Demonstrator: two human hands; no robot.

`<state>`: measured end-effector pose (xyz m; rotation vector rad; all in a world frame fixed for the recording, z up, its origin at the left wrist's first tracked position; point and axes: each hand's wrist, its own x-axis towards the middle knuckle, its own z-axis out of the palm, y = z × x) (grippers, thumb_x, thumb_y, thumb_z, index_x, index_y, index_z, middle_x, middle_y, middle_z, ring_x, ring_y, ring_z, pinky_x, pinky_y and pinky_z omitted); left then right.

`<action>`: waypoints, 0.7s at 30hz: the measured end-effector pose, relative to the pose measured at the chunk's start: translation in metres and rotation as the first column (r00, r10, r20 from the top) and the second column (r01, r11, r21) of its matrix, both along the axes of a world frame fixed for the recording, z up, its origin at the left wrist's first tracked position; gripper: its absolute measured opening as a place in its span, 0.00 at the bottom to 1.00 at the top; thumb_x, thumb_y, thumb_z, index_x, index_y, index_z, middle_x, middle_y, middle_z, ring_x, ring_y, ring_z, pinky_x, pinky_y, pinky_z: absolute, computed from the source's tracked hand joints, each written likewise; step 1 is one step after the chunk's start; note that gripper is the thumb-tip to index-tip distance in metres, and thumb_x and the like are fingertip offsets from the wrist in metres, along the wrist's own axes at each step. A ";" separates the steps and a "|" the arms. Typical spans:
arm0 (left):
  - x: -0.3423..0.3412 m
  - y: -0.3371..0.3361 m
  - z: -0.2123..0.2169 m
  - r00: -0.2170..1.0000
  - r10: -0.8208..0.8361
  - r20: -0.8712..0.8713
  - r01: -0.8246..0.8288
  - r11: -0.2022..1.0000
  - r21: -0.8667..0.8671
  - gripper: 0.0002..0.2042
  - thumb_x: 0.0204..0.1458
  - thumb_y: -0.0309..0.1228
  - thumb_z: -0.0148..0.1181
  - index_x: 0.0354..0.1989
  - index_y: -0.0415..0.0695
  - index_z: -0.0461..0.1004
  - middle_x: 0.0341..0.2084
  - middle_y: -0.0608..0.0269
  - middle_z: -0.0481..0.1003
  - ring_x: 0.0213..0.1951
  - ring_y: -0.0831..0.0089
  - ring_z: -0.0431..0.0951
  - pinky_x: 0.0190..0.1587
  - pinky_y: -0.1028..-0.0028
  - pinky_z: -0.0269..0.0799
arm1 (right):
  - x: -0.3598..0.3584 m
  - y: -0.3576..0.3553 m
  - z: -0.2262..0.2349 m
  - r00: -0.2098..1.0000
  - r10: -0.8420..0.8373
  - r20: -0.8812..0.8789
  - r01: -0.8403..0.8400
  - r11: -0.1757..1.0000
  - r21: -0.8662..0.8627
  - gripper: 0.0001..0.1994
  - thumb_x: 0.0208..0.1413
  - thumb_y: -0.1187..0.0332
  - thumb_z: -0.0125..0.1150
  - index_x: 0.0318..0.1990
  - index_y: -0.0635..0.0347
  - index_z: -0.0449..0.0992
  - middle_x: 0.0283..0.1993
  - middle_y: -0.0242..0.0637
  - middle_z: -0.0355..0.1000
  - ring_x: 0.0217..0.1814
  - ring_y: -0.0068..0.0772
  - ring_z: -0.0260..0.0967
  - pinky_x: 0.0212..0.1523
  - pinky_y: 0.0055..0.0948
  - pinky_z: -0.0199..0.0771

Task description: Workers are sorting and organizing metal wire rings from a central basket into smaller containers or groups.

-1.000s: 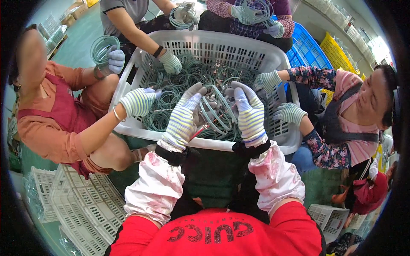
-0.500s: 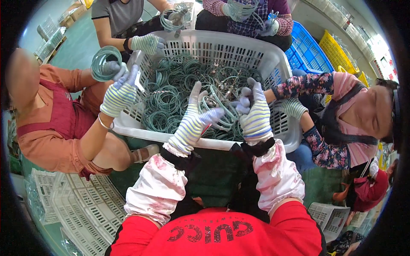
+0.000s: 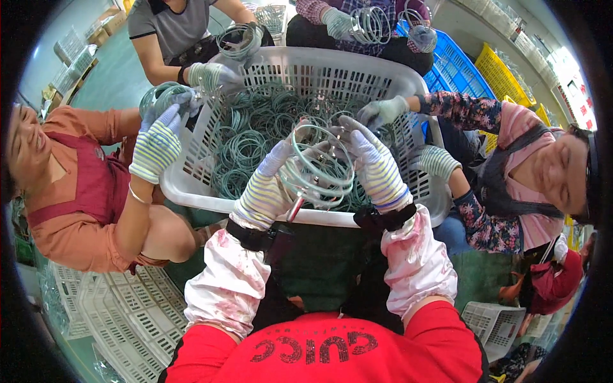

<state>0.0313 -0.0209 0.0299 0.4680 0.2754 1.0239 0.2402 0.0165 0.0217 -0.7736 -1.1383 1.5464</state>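
Observation:
Over the near side of a big white crate (image 3: 258, 205), I hold a loose coil of pale green cable (image 3: 350, 167) with shiny metal ends. My left hand (image 3: 263, 188), in a striped knit glove, is closed round the coil's left side. A metal rod-like end sticks out below its palm. My right hand (image 3: 378, 167), gloved the same way, has its bent fingers on the coil's upper right; the loops partly cover the fingertips. Beneath, many similar green coils (image 3: 246, 147) fill the crate in a tangled heap, some with metal fittings.
Co-workers sit at the left, far side and right of the crate. A gloved hand (image 3: 383, 112) reaches over its right side, and another (image 3: 153, 150) handles coils at the left. Blue (image 3: 456, 73) and yellow baskets (image 3: 504, 76) stand far right; white baskets (image 3: 128, 313) lie lower left.
Both my hands have drawn nearer the coil, whose loops now stand up more openly between them. At right a co-worker's hand has pulled back from the heap; the left co-worker's coil has lowered.

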 end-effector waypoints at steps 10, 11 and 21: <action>-0.001 0.000 -0.005 0.996 0.002 -0.091 0.000 1.000 0.026 0.37 0.57 0.58 0.57 0.70 0.50 0.58 0.61 0.49 0.66 0.52 0.54 0.76 0.51 0.52 0.79 | 0.001 -0.001 -0.006 0.993 0.104 0.050 -0.097 0.988 -0.123 0.13 0.63 0.67 0.62 0.51 0.65 0.78 0.47 0.35 0.79 0.50 0.25 0.74 0.56 0.25 0.71; 0.000 0.000 -0.005 0.995 0.015 -0.099 -0.012 1.000 0.026 0.37 0.57 0.57 0.58 0.69 0.49 0.59 0.61 0.47 0.66 0.53 0.54 0.76 0.52 0.51 0.78 | 0.001 0.000 -0.006 0.994 0.105 0.043 -0.099 0.987 -0.130 0.13 0.62 0.68 0.62 0.51 0.65 0.78 0.47 0.35 0.79 0.50 0.25 0.74 0.56 0.25 0.71; 0.006 -0.003 -0.005 0.985 0.011 -0.173 0.000 0.998 0.065 0.26 0.63 0.49 0.54 0.65 0.47 0.65 0.55 0.59 0.71 0.49 0.67 0.79 0.49 0.62 0.79 | 0.000 -0.006 -0.001 0.882 -0.199 0.427 -0.015 0.894 0.448 0.20 0.57 0.56 0.67 0.53 0.55 0.80 0.71 0.53 0.57 0.73 0.47 0.55 0.70 0.39 0.55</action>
